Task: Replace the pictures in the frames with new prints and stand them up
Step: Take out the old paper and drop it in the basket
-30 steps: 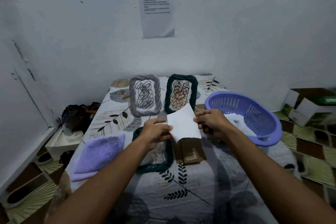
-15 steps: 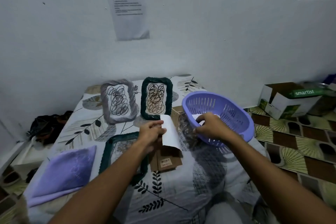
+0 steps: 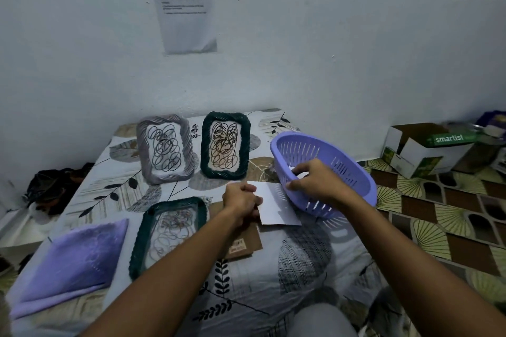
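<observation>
The left hand [image 3: 241, 201] is pinching the left edge of a white print [image 3: 276, 206], holding it blank side up just above a brown cardboard backing [image 3: 243, 241] lying flat on the leaf-patterned table cover [image 3: 262, 295]. The right hand [image 3: 315, 182] is reaching over the rim of a purple basket [image 3: 353, 172], its fingers curling onto white paper inside, though the grip itself is hidden. Just left of the left hand, a dark green frame [image 3: 168, 232] is lying flat with a scribble picture showing. Behind it, a grey frame [image 3: 164, 149] and another green frame [image 3: 226, 145] are standing upright side by side near the wall. A purple cloth [image 3: 74, 260] is lying at the table's left edge.
</observation>
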Tool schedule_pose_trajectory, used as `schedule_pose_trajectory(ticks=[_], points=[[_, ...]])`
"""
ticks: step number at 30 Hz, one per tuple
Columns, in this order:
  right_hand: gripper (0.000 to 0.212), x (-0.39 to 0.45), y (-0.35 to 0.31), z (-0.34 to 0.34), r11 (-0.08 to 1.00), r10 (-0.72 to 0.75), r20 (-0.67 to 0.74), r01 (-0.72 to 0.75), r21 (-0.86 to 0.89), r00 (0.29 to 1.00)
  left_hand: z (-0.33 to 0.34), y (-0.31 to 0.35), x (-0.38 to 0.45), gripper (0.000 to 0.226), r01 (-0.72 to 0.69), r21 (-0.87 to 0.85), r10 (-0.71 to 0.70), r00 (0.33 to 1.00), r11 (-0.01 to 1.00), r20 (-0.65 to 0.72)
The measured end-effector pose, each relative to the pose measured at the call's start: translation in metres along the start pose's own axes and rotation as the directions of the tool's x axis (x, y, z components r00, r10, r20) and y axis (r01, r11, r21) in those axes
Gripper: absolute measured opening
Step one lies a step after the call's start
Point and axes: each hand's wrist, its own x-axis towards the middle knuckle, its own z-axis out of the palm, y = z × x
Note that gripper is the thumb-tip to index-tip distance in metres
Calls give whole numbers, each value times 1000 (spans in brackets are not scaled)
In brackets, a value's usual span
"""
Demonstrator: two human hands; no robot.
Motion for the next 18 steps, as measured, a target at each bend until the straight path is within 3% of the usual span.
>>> schedule_pose_trajectory(ticks=[9, 14, 18], points=[[29, -3, 1, 16, 997, 3, 30, -1, -75, 1000, 27, 4, 5, 26, -21, 153, 12, 998, 988, 58], [27, -7, -1, 28, 989, -5, 26, 8, -145, 1000, 23, 6, 3, 24, -7, 78, -5, 989, 997, 148], [28, -6, 0, 31, 988, 10, 42, -4, -153, 999, 11, 15, 5, 21, -43, 48, 40, 998, 998, 53]])
